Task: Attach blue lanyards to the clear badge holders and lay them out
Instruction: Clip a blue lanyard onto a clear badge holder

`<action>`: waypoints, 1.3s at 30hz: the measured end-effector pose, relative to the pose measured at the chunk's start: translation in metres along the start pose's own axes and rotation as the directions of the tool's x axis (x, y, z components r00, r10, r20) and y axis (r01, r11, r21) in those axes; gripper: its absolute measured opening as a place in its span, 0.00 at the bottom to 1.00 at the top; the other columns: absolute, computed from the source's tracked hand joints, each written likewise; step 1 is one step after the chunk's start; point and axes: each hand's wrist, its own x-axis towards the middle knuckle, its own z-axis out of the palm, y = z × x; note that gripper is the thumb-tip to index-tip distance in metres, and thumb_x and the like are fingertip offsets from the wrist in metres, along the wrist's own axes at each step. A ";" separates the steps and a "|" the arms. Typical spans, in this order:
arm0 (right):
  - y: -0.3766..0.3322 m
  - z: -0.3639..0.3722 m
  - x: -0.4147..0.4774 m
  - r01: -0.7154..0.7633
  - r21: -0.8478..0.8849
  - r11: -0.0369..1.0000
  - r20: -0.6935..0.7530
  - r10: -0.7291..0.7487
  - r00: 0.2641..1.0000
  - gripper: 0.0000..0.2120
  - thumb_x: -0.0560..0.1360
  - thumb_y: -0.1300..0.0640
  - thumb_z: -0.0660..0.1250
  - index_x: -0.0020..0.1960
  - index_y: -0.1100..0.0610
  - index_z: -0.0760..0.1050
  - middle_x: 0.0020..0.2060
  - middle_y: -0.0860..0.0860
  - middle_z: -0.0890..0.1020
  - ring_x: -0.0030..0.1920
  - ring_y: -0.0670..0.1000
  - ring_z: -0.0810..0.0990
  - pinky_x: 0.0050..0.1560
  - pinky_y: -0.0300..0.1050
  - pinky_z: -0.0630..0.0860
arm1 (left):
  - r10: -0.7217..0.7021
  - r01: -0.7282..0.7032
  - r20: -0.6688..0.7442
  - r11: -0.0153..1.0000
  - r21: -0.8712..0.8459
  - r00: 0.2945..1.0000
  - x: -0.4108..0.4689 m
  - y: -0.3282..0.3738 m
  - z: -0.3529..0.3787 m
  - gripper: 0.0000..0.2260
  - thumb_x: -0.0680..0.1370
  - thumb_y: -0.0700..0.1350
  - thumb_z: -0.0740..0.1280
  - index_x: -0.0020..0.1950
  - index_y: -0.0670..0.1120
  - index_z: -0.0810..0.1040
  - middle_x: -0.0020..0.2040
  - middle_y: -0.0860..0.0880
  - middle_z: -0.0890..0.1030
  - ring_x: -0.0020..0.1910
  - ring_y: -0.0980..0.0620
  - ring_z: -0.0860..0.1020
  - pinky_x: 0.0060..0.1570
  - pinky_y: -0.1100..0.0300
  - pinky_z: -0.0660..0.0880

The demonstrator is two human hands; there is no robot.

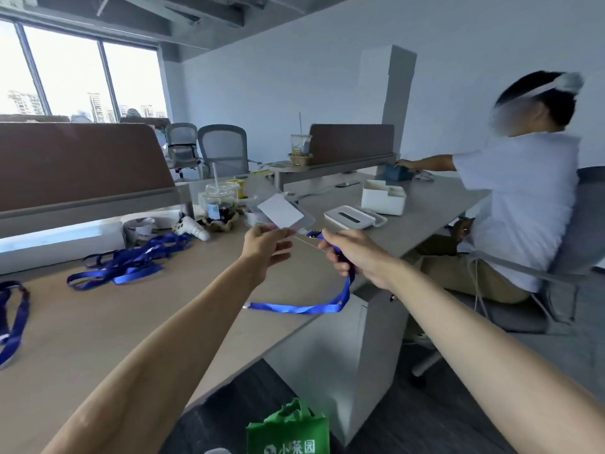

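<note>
**Two hands hold a badge holder and a blue strap above the desk**

I see both arms reaching far out, bare and nearly straight, over the far edge of the light wooden desk [98, 322].

The left hand [265, 247] is up in the air above the desk. Its thumb and fingers pinch the low edge of the clear badge holder [281, 213]. The holder is flat, see-through plastic with a plain white card inside, and it tilts up and away from the hand.

The right hand [353, 253] is just past the desk's edge, at the same height. Its fingers are curled around the blue lanyard [311, 309], close to the end with the small dark clip [313, 235]. The clip points at the corner of the holder. The picture is blurry there, so I cannot tell if the clip touches the holder. The rest of the strap is a flat, shiny ribbon. It hangs down from the hand and loops back onto the desk's edge.

On the desk, toward its back, lies a messy pile of blue lanyards [131, 260]. One more blue strap [13, 322] lies at the desk's left end. A glass jar [219, 201] with a straw stands at the back of the desk.

On the floor below the desk's near edge sits a green cloth bag [288, 430]. Past the desk's far end, a person in a white shirt [523, 198] sits in a grey chair.
</note>
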 end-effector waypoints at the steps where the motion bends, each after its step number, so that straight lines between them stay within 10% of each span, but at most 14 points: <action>1: 0.000 -0.003 -0.005 0.000 0.021 1.000 0.000 0.000 1.000 0.16 0.83 0.49 0.58 0.44 0.58 0.74 0.26 0.49 0.70 0.20 0.45 0.63 0.26 0.39 0.64 | 0.003 -0.003 -0.001 1.000 0.016 1.000 -0.003 -0.001 0.002 0.12 0.76 0.39 0.68 0.56 0.45 0.68 0.45 0.49 0.84 0.36 0.52 0.79 0.29 0.62 0.77; 16: -0.017 -0.027 -0.076 0.073 -0.118 0.990 -0.062 -0.081 0.995 0.12 0.78 0.51 0.66 0.53 0.60 0.75 0.39 0.52 0.81 0.27 0.48 0.75 0.25 0.40 0.66 | 0.095 -0.099 0.068 0.993 0.068 0.993 -0.060 0.038 0.029 0.11 0.77 0.41 0.67 0.59 0.44 0.70 0.46 0.51 0.85 0.36 0.53 0.79 0.35 0.59 0.74; 20: -0.009 -0.027 -0.068 0.032 0.082 0.996 -0.011 -0.031 0.999 0.07 0.79 0.64 0.64 0.56 0.64 0.75 0.46 0.58 0.84 0.42 0.54 0.84 0.42 0.48 0.83 | 0.088 -0.095 0.092 0.993 0.074 0.992 -0.056 0.034 0.037 0.12 0.77 0.41 0.67 0.58 0.43 0.71 0.46 0.49 0.84 0.38 0.52 0.79 0.35 0.57 0.74; 33: 0.028 -0.013 -0.014 0.060 -0.019 0.998 0.029 -0.060 0.998 0.04 0.78 0.61 0.67 0.51 0.62 0.78 0.40 0.56 0.86 0.46 0.55 0.86 0.56 0.51 0.80 | 0.070 -0.076 0.067 0.993 0.094 0.995 -0.022 0.012 0.020 0.10 0.77 0.39 0.67 0.55 0.44 0.69 0.49 0.46 0.84 0.36 0.51 0.78 0.35 0.58 0.74; 39: 0.041 0.000 0.008 -0.052 -0.016 0.999 0.074 0.053 0.996 0.13 0.84 0.59 0.52 0.52 0.61 0.74 0.31 0.50 0.68 0.28 0.48 0.71 0.33 0.43 0.73 | 0.034 -0.030 -0.038 0.994 0.107 0.999 0.004 0.002 0.006 0.12 0.77 0.39 0.67 0.58 0.44 0.69 0.45 0.49 0.84 0.36 0.51 0.79 0.34 0.58 0.74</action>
